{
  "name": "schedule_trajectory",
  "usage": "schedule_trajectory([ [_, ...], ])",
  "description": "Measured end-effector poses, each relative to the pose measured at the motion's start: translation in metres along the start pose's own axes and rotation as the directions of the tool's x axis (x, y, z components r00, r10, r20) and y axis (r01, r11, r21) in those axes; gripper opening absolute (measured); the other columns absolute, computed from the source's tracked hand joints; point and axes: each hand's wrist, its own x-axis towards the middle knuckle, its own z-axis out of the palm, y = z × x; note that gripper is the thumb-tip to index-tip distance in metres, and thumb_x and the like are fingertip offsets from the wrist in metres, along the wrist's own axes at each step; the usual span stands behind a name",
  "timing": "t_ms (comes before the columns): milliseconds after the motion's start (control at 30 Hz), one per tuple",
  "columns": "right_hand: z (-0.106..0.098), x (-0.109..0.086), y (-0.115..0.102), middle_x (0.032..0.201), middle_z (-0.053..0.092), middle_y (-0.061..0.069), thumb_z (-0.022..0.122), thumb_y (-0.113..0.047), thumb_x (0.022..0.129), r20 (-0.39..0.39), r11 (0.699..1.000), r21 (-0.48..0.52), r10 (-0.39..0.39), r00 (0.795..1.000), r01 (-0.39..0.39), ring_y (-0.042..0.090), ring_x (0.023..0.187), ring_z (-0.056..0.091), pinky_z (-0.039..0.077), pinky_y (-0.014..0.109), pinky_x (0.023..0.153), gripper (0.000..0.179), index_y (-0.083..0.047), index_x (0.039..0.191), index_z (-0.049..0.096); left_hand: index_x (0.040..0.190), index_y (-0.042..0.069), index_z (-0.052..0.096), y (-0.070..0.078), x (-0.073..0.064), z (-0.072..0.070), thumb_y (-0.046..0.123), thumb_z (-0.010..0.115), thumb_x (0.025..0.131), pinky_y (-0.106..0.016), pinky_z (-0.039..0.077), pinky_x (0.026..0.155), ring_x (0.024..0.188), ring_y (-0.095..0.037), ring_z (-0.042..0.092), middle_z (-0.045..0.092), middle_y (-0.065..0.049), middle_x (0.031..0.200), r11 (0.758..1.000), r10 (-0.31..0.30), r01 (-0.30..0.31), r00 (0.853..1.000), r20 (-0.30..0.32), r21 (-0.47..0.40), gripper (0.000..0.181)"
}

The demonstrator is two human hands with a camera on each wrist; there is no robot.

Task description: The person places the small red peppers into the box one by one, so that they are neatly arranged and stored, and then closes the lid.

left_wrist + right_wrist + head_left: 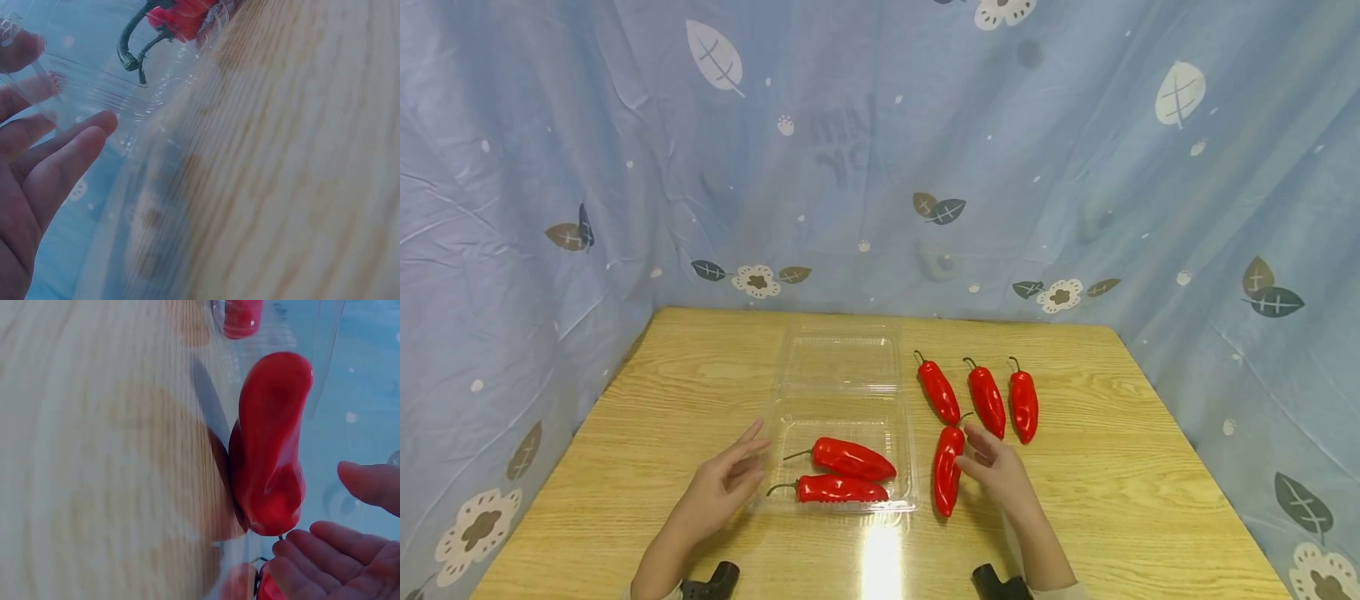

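- Loosely spread, the right hand (1000, 477) holds nothing beside a long red pepper (947, 472), right of the open clear plastic clamshell (842, 392).
- Left hand (718, 493): relaxed, empty, left of it.
- Near half: two red peppers (852, 459).
- Far blue curtain (865, 75): illegible lettering (837, 162).

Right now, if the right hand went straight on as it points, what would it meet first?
Most likely the red pepper just right of the clear box; the right hand looks very close to it, though any gap is hard to judge.
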Motion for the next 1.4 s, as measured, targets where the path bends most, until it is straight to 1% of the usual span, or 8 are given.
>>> schedule_trajectory([
  [100, 0.002, 0.0, 0.0, 0.143, 0.045, 0.021, 0.068, -0.011, 0.086, -0.007, 1.0, -0.022, -0.005, 1.0, 0.005, 0.039, 0.128, 0.046, 0.04, 0.049, 0.105, 0.06, 0.002, 0.14, 0.043, 0.13, -0.002, 0.052, 0.0, 0.0, 0.0, 0.002, 0.059, 0.092, -0.015, 0.051, 0.085, 0.11, -0.036, 0.06, 0.031, -0.022, 0.151, 1.0, -0.004, 0.004, 1.0, 0.002, -0.003, 0.04],
  [267, 0.006, 0.001, 0.004, 0.141, 0.046, 0.022, 0.068, -0.009, 0.086, -0.012, 0.998, -0.069, 0.0, 1.0, -0.001, 0.04, 0.125, 0.049, 0.043, 0.048, 0.103, 0.062, 0.003, 0.14, 0.041, 0.131, -0.002, 0.052, 0.0, 0.0, -0.001, 0.004, 0.059, 0.093, -0.016, 0.052, 0.085, 0.109, -0.036, 0.06, 0.03, -0.021, 0.152, 1.0, -0.017, 0.017, 1.0, 0.009, -0.006, 0.04],
  [433, 0.009, 0.001, 0.004, 0.138, 0.048, 0.025, 0.069, -0.008, 0.085, -0.015, 0.992, -0.123, -0.016, 1.0, 0.014, 0.04, 0.123, 0.051, 0.045, 0.047, 0.101, 0.063, 0.006, 0.14, 0.041, 0.13, -0.003, 0.052, -0.001, -0.001, 0.0, 0.005, 0.059, 0.093, -0.016, 0.052, 0.085, 0.109, -0.034, 0.06, 0.03, -0.02, 0.152, 1.0, -0.019, 0.019, 1.0, 0.004, 0.007, 0.039],
  [600, 0.013, 0.001, 0.004, 0.136, 0.05, 0.026, 0.07, -0.009, 0.084, -0.025, 0.989, -0.148, -0.022, 0.999, 0.018, 0.04, 0.123, 0.051, 0.046, 0.048, 0.1, 0.064, 0.007, 0.139, 0.041, 0.13, -0.003, 0.052, -0.002, -0.001, 0.0, 0.005, 0.059, 0.093, -0.015, 0.052, 0.085, 0.109, -0.034, 0.06, 0.03, -0.02, 0.152, 1.0, -0.019, 0.019, 1.0, 0.005, 0.01, 0.039],
  [767, 0.016, 0.001, 0.002, 0.135, 0.05, 0.027, 0.072, -0.011, 0.083, -0.023, 0.988, -0.155, -0.018, 1.0, 0.015, 0.041, 0.124, 0.05, 0.045, 0.049, 0.101, 0.067, 0.007, 0.139, 0.04, 0.131, -0.002, 0.052, -0.001, -0.001, 0.0, 0.005, 0.059, 0.093, -0.014, 0.051, 0.086, 0.11, -0.035, 0.06, 0.029, -0.021, 0.152, 1.0, -0.024, 0.024, 1.0, 0.009, 0.0, 0.039],
  [1067, 0.018, 0.001, 0.002, 0.136, 0.049, 0.027, 0.074, -0.01, 0.081, -0.014, 0.984, -0.177, -0.005, 1.0, 0.002, 0.041, 0.126, 0.048, 0.044, 0.048, 0.101, 0.071, 0.006, 0.14, 0.038, 0.131, -0.003, 0.051, 0.0, -0.001, 0.0, 0.005, 0.059, 0.093, -0.014, 0.05, 0.086, 0.111, -0.036, 0.059, 0.029, -0.021, 0.152, 1.0, -0.026, 0.026, 1.0, 0.007, 0.008, 0.039],
  [1400, 0.018, 0.001, 0.004, 0.136, 0.049, 0.027, 0.074, -0.007, 0.08, -0.002, 0.988, -0.154, 0.005, 1.0, -0.005, 0.041, 0.126, 0.048, 0.043, 0.048, 0.102, 0.071, 0.007, 0.14, 0.039, 0.13, -0.003, 0.052, 0.002, -0.001, 0.0, 0.006, 0.059, 0.093, -0.015, 0.051, 0.087, 0.112, -0.034, 0.059, 0.031, -0.019, 0.152, 0.999, -0.034, 0.034, 0.999, 0.003, 0.019, 0.039],
])
